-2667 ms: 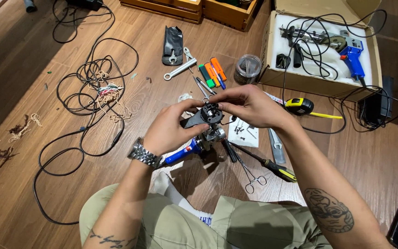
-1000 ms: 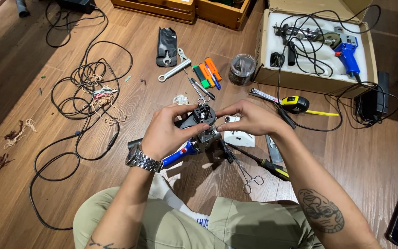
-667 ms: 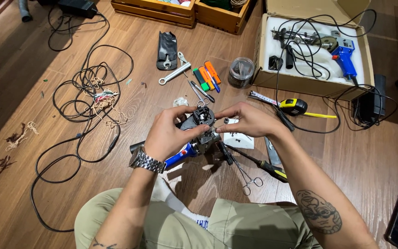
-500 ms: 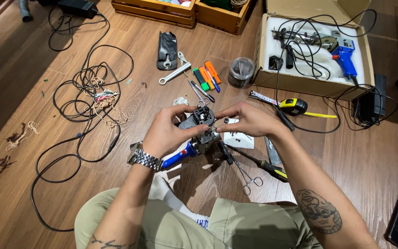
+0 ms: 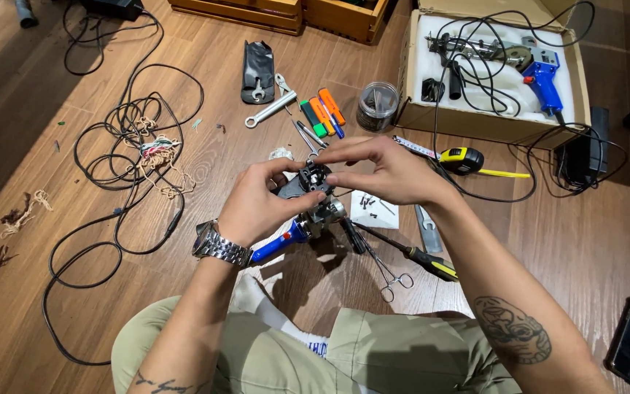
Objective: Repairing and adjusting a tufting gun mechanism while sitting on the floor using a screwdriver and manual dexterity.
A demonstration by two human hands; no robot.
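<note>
Blue-handled tool (image 5: pixel 308 211), dark metal head up, sits between both hands above the lap. Left hand (image 5: pixel 257 208) grips body to steady it; right hand (image 5: pixel 388 171) pinches w/ fingertips at top. Screwdriver (image 5: pixel 402 250) & forceps (image 5: pixel 384 266) lie just below right hand.

Floor (image 5: pixel 74 306): wood planks, smooth, low sheen. Small device (image 5: pixel 313 197) in both hands: dark matt plastic body, bright metal parts, glossy blue plastic handle. Wristwatch (image 5: pixel 216 244): polished metal links. Box (image 5: pixel 496 125): matt brown cardboard, white foam liner. Trousers (image 5: pixel 373 357): khaki cloth, matt. Cable (image 5: pixel 122 219): black rubbery, matt.
</note>
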